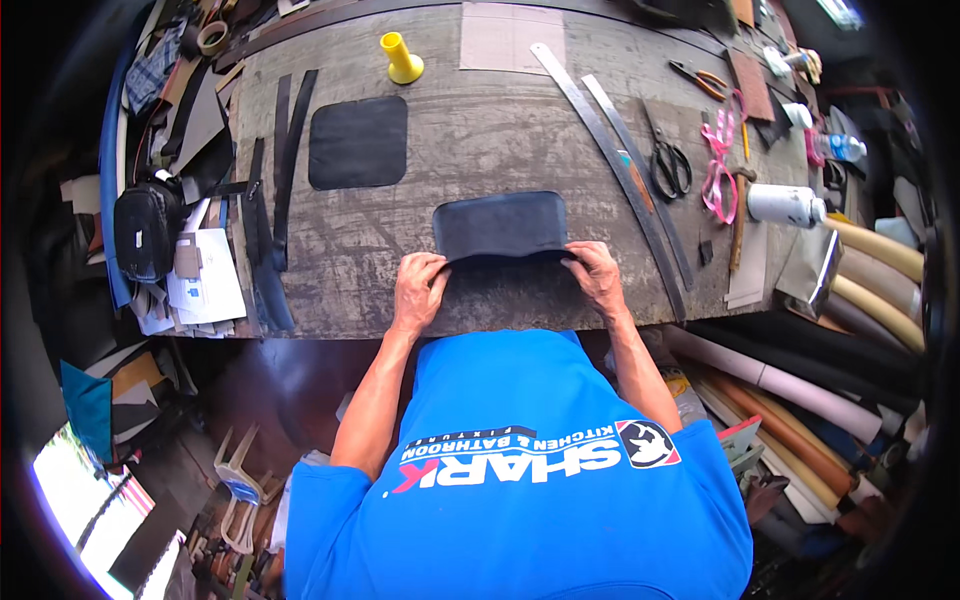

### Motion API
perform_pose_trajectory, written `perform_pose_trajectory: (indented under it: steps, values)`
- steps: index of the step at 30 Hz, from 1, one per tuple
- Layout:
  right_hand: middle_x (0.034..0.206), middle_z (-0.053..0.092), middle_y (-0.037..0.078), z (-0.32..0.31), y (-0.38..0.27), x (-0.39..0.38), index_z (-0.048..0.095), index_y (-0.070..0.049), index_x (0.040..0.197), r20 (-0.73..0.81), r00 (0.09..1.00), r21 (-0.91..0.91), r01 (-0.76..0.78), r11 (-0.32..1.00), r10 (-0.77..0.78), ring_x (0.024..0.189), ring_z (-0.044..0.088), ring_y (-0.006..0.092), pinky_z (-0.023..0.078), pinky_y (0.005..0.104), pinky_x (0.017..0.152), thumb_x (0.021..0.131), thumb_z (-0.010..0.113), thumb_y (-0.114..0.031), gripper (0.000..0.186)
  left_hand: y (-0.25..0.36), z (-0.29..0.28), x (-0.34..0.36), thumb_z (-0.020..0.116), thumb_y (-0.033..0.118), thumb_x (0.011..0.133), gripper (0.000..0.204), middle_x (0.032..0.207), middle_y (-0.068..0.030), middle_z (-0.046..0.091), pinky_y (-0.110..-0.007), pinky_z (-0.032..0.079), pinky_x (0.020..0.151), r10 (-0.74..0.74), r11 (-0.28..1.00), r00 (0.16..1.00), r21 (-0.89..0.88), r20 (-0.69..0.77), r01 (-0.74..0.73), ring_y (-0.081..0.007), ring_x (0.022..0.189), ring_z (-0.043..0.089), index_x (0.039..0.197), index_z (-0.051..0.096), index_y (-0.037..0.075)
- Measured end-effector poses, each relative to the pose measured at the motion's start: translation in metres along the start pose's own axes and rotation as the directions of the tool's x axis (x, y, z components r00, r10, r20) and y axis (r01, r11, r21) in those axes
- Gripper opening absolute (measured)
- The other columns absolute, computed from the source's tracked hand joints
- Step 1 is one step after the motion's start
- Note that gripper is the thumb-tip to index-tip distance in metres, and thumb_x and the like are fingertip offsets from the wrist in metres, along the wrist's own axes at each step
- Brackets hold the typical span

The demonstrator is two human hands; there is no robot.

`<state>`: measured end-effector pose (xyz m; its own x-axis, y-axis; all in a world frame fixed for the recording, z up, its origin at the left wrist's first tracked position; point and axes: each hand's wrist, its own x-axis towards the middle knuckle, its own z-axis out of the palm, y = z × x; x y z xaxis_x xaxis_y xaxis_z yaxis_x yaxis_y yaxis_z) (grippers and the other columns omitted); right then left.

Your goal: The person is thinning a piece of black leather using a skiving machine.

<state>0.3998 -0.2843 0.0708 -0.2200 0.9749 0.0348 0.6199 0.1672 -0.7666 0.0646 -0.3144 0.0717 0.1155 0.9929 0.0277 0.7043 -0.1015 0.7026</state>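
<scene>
The dark sheet (500,222) lies near the person's edge of the counter (480,130), in front of the torso, its long axis running left to right and its rounded far corners pointing away from the body. Its near edge is raised and bows slightly between the hands.

The left hand (421,285) is nearly closed, thumb and bent fingers pinching the near left corner. The right hand (598,275) grips the near right corner the same way, its fingers curled over the edge.

The sheet looks smooth and flexible, like leather, with a faint bluish sheen. Beyond it to the left, a matching black piece (358,142) lies flat, roughly square with rounded corners and a duller face. Farther left are narrow black strips (293,150). A glossy yellow flared tube (402,62) stands upright near the far side. To the right lie a long metal ruler (600,130) and black-handled scissors (671,168). The counter's grey-brown top is scuffed and streaked.
</scene>
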Motion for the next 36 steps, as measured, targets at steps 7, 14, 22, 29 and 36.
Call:
perform_pose_trajectory:
  steps: [7, 14, 22, 29, 36]
  values:
    - [0.081, 0.064, 0.012, 0.007, -0.006, 0.058, 0.069, 0.000, 0.091, 0.102, 0.935, 0.052, -0.346, 0.937, 0.340, 0.075, 0.061, 0.0225, 0.048, 0.0333, 0.069, 0.082, 0.076, -0.014, 0.018, 0.006, 0.004, 0.037, 0.075, 0.019, 0.086, 0.024, 0.076, -0.0089, 0.061, -0.030, 0.047, 0.063, -0.544, 0.810, 0.839, -0.256, 0.006, 0.527, -0.0155, 0.066, 0.060, 0.091, 0.070, -0.004]
    - [0.080, 0.067, 0.011, 0.015, -0.011, 0.072, 0.069, 0.003, 0.093, -0.005, 0.846, 0.085, -0.531, 0.843, 0.533, 0.071, 0.062, 0.0166, 0.049, 0.0296, 0.066, 0.083, 0.078, -0.016, 0.023, 0.011, 0.009, 0.057, 0.072, 0.015, 0.088, 0.018, 0.073, -0.0087, 0.060, -0.032, 0.044, 0.057, -0.562, 0.817, 0.815, -0.248, -0.138, 0.521, -0.0173, 0.060, 0.057, 0.086, 0.068, -0.002]
    - [0.074, 0.060, 0.005, 0.018, -0.017, 0.070, 0.069, 0.002, 0.094, -0.037, 0.840, 0.097, -0.536, 0.839, 0.541, 0.063, 0.054, 0.0101, 0.046, 0.0258, 0.059, 0.084, 0.077, -0.013, 0.020, 0.010, 0.020, 0.063, 0.074, 0.012, 0.086, 0.016, 0.073, -0.0059, 0.060, -0.029, 0.044, 0.054, -0.620, 0.776, 0.771, -0.252, -0.142, 0.578, -0.0124, 0.057, 0.053, 0.084, 0.065, -0.001]
    - [0.073, 0.059, 0.005, 0.019, -0.020, 0.069, 0.069, 0.003, 0.093, -0.061, 0.852, 0.082, -0.515, 0.853, 0.520, 0.061, 0.053, 0.0091, 0.045, 0.0244, 0.058, 0.084, 0.078, -0.011, 0.019, 0.015, 0.017, 0.066, 0.074, 0.010, 0.086, 0.015, 0.072, -0.0067, 0.060, -0.030, 0.045, 0.053, -0.634, 0.763, 0.761, -0.275, -0.139, 0.585, -0.0142, 0.055, 0.054, 0.082, 0.064, 0.000]
    - [0.073, 0.059, 0.005, 0.019, -0.021, 0.069, 0.069, 0.003, 0.092, -0.082, 0.849, 0.068, -0.517, 0.853, 0.522, 0.061, 0.054, 0.0096, 0.046, 0.0245, 0.057, 0.083, 0.078, -0.011, 0.019, 0.013, 0.023, 0.066, 0.076, 0.010, 0.085, 0.016, 0.071, -0.0019, 0.059, -0.023, 0.041, 0.053, -0.626, 0.771, 0.763, -0.268, -0.158, 0.577, -0.0060, 0.057, 0.048, 0.083, 0.066, -0.002]
